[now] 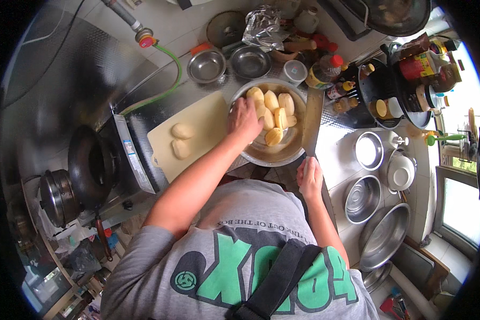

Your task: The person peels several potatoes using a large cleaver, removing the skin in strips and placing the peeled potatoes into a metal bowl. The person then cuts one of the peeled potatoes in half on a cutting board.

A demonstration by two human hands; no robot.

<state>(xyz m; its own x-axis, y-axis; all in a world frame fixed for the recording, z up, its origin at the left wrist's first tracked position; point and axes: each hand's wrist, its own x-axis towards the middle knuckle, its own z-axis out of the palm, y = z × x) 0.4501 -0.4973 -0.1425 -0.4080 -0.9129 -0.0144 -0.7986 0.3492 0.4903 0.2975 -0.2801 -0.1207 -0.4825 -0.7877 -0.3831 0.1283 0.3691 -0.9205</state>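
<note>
My right hand (310, 176) grips the handle of a wide-bladed kitchen knife (313, 120), its blade pointing away from me along the right side of a metal basin (260, 159). Several peeled potatoes (270, 101) lie in the basin. Over its left rim reaches my left hand (244, 122), fingers bent down by the potatoes at that side. Its fingertips are partly hidden, so whether they hold a potato is unclear. On a cream cutting board (208, 120) left of the basin rest two peeled potatoes (182, 140), close together.
Two small metal bowls (207, 66) and a lidded tub (295, 72) stand behind the basin. Sauce bottles (324, 72) crowd the back right. Metal bowls (363, 199) line the right counter. At the left sits a black wok (91, 168); a green hose (179, 74) runs behind the board.
</note>
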